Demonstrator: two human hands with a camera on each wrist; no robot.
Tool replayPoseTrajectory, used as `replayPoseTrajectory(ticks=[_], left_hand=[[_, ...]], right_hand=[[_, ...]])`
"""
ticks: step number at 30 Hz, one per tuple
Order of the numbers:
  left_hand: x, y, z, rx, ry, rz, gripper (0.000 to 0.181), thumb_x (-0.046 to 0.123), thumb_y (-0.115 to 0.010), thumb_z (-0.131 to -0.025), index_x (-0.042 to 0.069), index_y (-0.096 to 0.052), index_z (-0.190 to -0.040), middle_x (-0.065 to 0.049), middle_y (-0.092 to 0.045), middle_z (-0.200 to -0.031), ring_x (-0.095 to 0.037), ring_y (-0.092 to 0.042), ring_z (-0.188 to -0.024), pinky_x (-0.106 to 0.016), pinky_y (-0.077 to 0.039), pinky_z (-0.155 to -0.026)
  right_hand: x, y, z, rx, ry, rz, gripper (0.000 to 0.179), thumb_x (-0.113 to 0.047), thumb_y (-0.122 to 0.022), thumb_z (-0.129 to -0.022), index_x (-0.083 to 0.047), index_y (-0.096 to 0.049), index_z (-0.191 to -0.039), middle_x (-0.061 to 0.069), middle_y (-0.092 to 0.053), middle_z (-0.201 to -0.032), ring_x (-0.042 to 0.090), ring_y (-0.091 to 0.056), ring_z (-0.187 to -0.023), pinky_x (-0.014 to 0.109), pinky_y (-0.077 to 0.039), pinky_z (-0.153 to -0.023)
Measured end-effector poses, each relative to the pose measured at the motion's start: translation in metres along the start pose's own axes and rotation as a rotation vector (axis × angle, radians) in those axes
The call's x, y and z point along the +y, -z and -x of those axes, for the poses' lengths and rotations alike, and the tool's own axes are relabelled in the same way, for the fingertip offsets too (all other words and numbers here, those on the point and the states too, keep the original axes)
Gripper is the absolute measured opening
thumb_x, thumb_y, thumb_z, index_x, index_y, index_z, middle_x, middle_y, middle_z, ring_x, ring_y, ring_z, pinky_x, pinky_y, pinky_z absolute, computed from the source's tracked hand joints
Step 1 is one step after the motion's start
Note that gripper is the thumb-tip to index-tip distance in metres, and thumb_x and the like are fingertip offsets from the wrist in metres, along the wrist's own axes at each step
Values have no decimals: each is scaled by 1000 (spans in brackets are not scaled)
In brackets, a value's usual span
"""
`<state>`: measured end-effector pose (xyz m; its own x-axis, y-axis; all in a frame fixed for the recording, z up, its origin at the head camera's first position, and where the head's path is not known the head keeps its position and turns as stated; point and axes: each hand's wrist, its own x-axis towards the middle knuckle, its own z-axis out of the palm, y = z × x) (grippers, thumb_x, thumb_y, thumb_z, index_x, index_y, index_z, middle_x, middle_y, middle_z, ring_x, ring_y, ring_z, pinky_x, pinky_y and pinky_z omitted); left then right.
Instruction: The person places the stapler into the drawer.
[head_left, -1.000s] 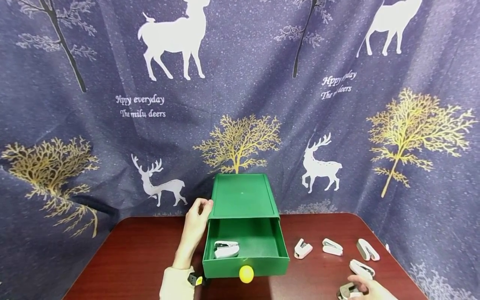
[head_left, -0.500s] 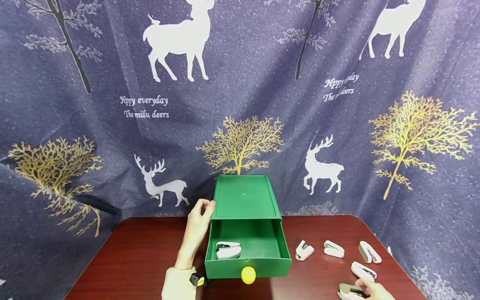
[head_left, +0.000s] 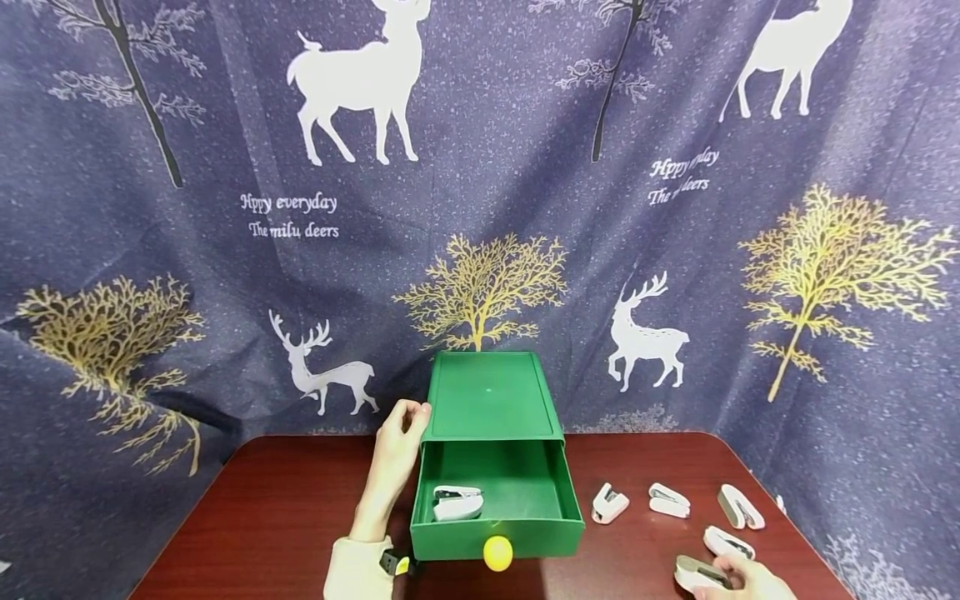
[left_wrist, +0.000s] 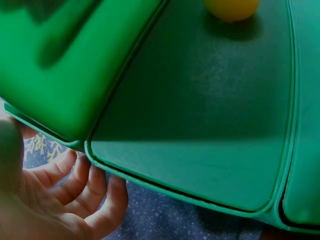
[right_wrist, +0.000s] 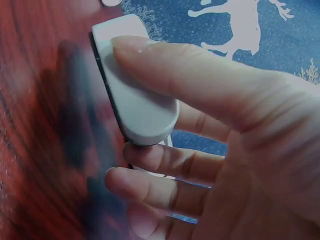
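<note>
A green drawer box [head_left: 491, 396] stands at the table's middle, its drawer [head_left: 457, 542] pulled out, with a yellow ball-shaped knob [head_left: 498, 553] in front. One white stapler [head_left: 458, 503] lies inside the drawer, at its left. My left hand [head_left: 397, 442] grips the box's left side; in the left wrist view its curled fingers [left_wrist: 112, 200] meet the green edge. At the lower right, my right hand [head_left: 750, 578] holds a white-and-grey stapler [head_left: 697, 572] by its right end. The right wrist view has the thumb on top of this stapler and the fingers below, partly hidden.
Several more white staplers lie right of the box, among them one stapler [head_left: 729, 542] just beyond my right hand. The reddish-brown table [head_left: 285, 517] ends at a dark blue cloth backdrop [head_left: 480, 183] printed with deer and trees.
My right hand has shifted from over the stapler to its right end and now holds it. The stapler has moved slightly upward in view. My left hand stays at the box.
</note>
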<state>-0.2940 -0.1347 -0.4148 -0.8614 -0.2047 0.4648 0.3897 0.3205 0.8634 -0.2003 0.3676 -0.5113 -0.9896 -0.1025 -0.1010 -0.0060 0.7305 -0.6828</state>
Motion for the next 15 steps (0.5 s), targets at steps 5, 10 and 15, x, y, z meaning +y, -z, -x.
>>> replayPoseTrajectory(ticks=[5,10,15], left_hand=[[1,0,0,2,-9,-5,22,32,-60,-99,11,-60,-94,-2,-55,-81,-19,-51,-78,-31,-40,-71],[1,1,0,0,-14,-5,23,32,-59,-99,9,-60,-95,-3,-55,-82,-19,-51,-78,-31,-40,-72],[0,0,0,-2,-14,-4,24,34,-59,-99,10,-60,-95,-2,-55,-81,-18,-51,-77,-31,-40,-71]], right_hand=[[-18,-1,1,69,-97,37,35,-40,-81,-78,-11,-63,-88,-1,-58,-70,15,-51,-63,32,-39,-58],[-33,4,1,102,-135,62,47,-40,-80,-78,-6,-65,-105,5,-65,-86,18,-57,-76,37,-45,-67],[-43,10,4,124,-102,131,61,-45,-75,-82,1,-62,-119,16,-67,-100,24,-63,-86,42,-49,-72]])
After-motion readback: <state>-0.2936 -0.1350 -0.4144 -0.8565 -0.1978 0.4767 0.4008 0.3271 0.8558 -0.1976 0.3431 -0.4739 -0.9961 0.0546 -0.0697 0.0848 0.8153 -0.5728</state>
